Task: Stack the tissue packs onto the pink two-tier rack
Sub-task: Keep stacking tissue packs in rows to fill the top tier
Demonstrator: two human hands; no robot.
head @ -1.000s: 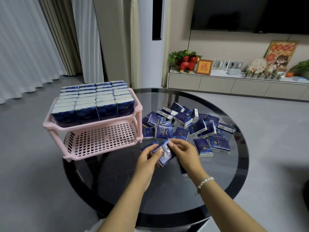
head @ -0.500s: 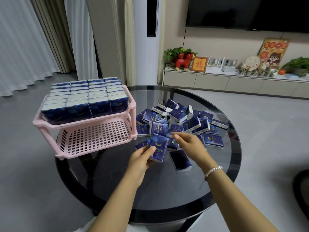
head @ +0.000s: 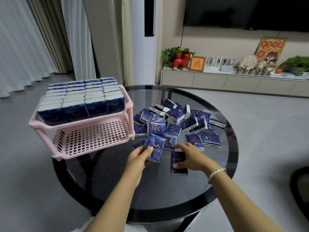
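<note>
The pink rack [head: 80,131] stands on the left side of the round dark glass tabletop [head: 150,190]. Its upper tier [head: 128,104] is full of blue tissue packs [head: 83,96], which stand upright in four tidy rows, close against each other. The lower tier [head: 93,138], a pink grid tray, holds no packs. Just right of the rack, a loose pile of packs [head: 178,124] lies on the glass, some flat and some tilted over others. The left hand [head: 138,156] holds one pack [head: 155,149] near the front edge of the pile; the grip is closed round it, with the thumb on its printed face and the fingers behind. The right hand [head: 190,156] is beside it, and its curled fingers and thumb take hold of another pack [head: 178,163] that lies flat on the tabletop. A bead bracelet [head: 216,173] is on the right wrist.
</note>
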